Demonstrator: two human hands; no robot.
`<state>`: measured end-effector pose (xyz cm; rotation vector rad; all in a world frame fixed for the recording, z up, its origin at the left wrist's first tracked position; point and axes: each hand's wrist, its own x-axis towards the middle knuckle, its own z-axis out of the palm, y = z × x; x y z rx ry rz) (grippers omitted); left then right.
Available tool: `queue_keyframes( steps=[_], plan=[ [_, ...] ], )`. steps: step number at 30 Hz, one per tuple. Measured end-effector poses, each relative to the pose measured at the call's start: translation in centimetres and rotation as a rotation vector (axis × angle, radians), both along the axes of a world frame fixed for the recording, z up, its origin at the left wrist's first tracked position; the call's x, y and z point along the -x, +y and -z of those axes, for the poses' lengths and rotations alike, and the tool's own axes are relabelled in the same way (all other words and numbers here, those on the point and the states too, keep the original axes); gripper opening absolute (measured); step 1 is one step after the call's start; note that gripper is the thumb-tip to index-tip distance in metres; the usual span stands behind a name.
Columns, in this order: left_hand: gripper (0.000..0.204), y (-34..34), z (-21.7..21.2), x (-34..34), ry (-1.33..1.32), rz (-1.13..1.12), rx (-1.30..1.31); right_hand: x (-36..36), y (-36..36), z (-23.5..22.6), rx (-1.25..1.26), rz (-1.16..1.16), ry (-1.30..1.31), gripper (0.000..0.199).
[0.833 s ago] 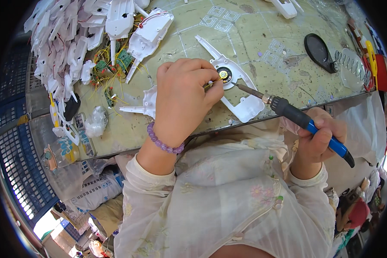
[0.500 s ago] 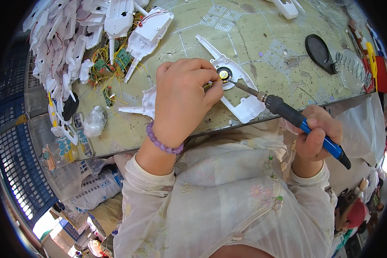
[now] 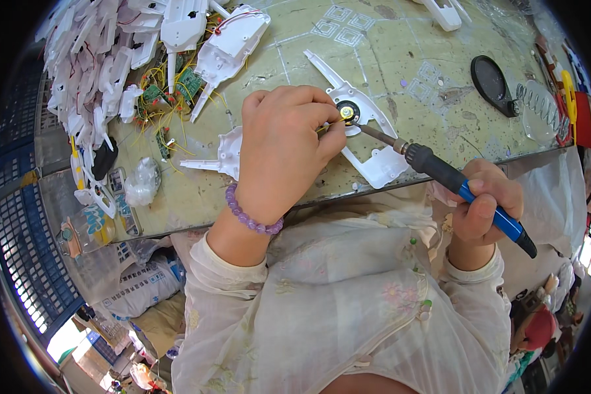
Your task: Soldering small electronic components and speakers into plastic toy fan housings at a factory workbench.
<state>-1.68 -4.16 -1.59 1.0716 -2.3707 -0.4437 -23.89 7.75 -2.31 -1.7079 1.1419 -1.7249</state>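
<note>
My right hand (image 3: 482,203) is wrapped round the blue and black handle of a soldering iron (image 3: 433,169). The iron's tip reaches to the edge of a small round speaker (image 3: 348,110), black-rimmed with a yellowish centre, set in a white plastic shell half (image 3: 382,168). Over the shell's left side, my left hand (image 3: 285,148) pinches a thin yellow wire (image 3: 327,127), its end close to the iron's tip. Whether tip and wire touch is too small to tell. A second white shell piece (image 3: 228,154) lies partly hidden behind my left hand.
White shells (image 3: 98,72) are heaped at the far left, beside green circuit boards (image 3: 189,83) with tangled yellow wires. A clear plastic bundle (image 3: 142,182) lies near the left front edge. To the right are a black round-headed part (image 3: 490,82) and a coiled stand (image 3: 538,108).
The shell with the speaker and my left hand sit slightly farther right in the picture. The iron's tip stays at the speaker, and both hands keep their grips.
</note>
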Motion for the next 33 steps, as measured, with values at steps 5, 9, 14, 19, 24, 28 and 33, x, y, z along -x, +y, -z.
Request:
queue_keyframes(
  steps=[5, 9, 14, 19, 24, 28, 33],
  plan=[
    [0.007, 0.1, 0.0, 0.0, -0.011, -0.006, -0.022, 0.0, 0.0, 0.1, 0.005, 0.001, -0.004, 0.019],
    [0.007, 0.2, -0.2, 0.0, -0.026, -0.014, -0.032, 0.0, 0.0, 0.0, 0.006, -0.012, -0.018, 0.019],
    [0.007, 0.3, -0.3, 0.1, -0.038, -0.022, -0.030, -0.6, 0.3, -1.5, -0.096, 0.122, 0.025, 0.013],
    [0.007, 0.3, -0.3, 0.1, -0.041, -0.027, -0.030, -1.0, 0.0, -2.9, -0.171, 0.162, 0.078, 0.009],
    [0.007, 0.4, -0.2, 0.1, -0.034, -0.025, -0.042, -1.0, -0.6, -3.1, -0.131, 0.183, 0.146, 0.006],
    [0.006, 0.4, -0.3, 0.2, -0.026, -0.033, -0.048, -1.0, 0.3, -1.7, -0.139, 0.162, 0.001, 0.008],
    [0.004, 0.4, -0.3, 0.2, -0.007, -0.037, -0.052, -1.0, 0.8, -0.8, -0.031, 0.385, -0.173, 0.019]
  ],
)
